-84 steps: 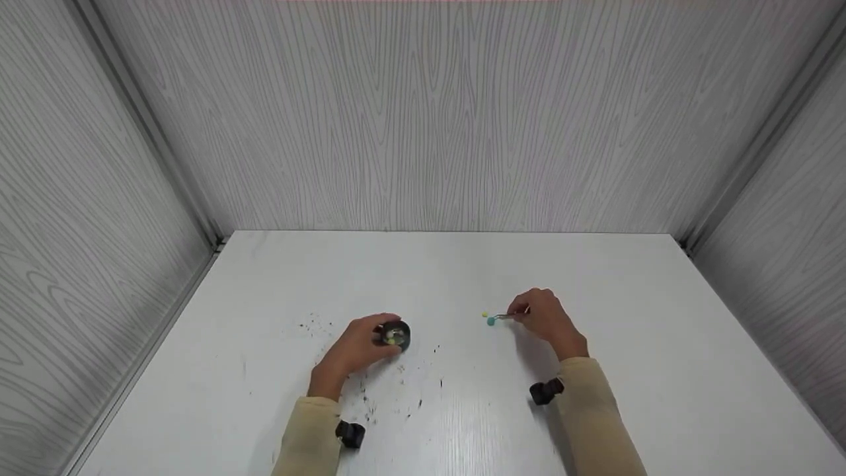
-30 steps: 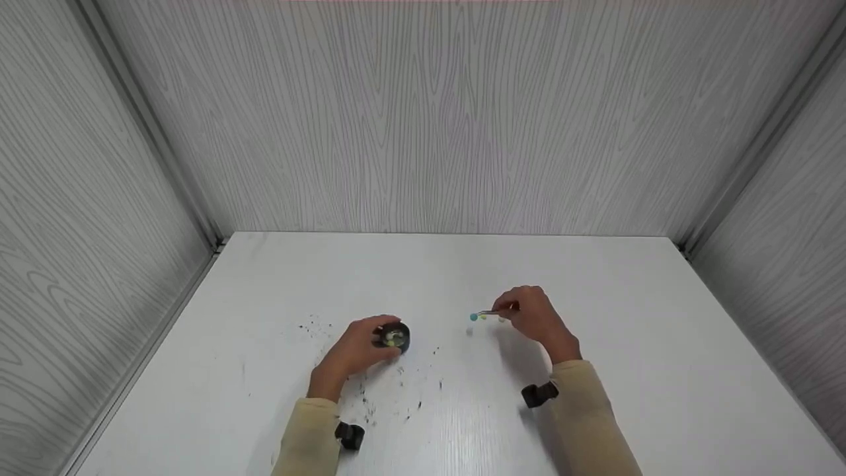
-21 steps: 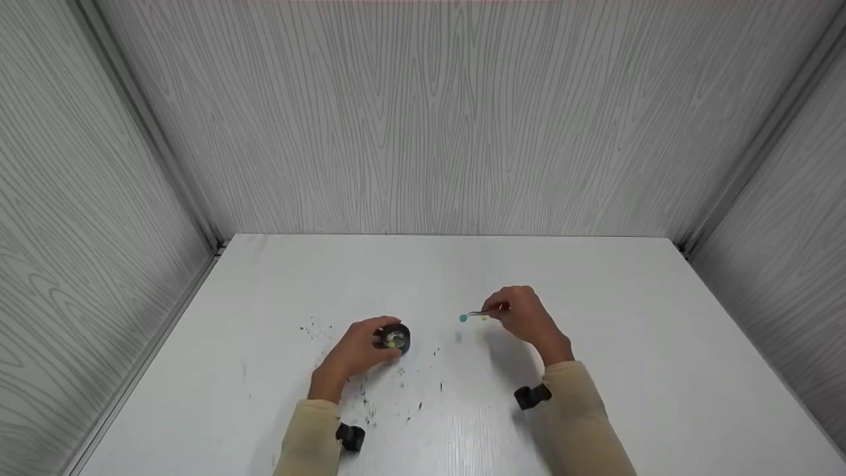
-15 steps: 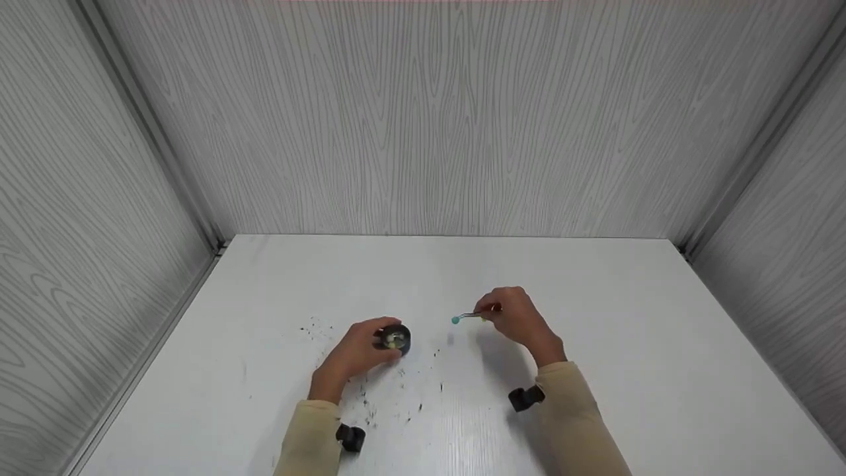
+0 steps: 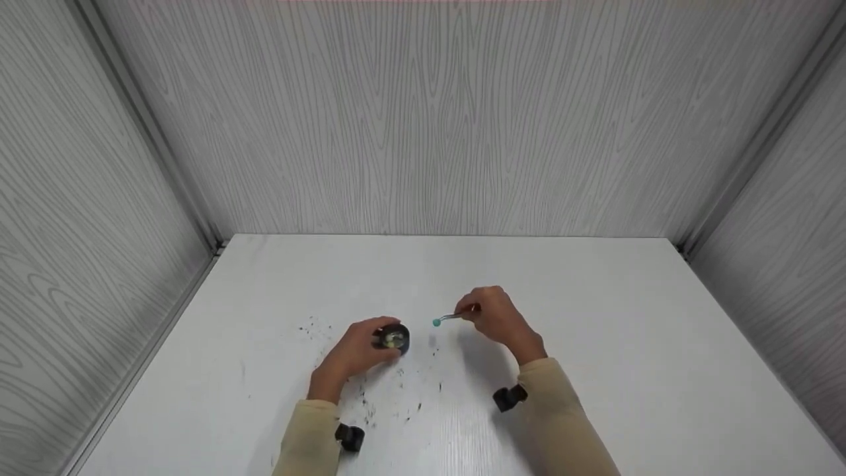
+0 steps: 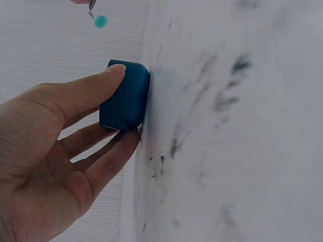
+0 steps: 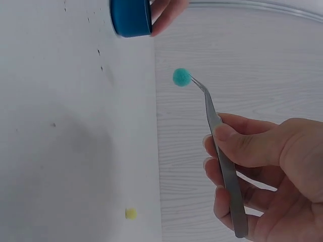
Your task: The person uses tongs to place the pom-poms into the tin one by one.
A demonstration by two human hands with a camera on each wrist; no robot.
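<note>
Teal and fuzzy-looking, the ball [image 7: 181, 77] is probably light and soft, best nipped gently across its middle. My right hand [image 5: 494, 316] pinches the tweezers [image 7: 229, 181] holding it above the bench [image 5: 423, 264], near the cup [image 6: 128, 96] my left hand [image 5: 360, 342] grips. Only the right wrist view shows a yellow bit [image 7: 130, 214]; only the head view, the cup's contents [image 5: 394, 340].

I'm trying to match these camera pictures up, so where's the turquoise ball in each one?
Head: turquoise ball just right of centre, below mid-height.
Left wrist: turquoise ball near the top edge, left of centre.
Right wrist: turquoise ball in the upper half, slightly right of centre, at the tips of the tweezers.
Shared landmark: the blue container in the left hand, dark in the head view.
</note>
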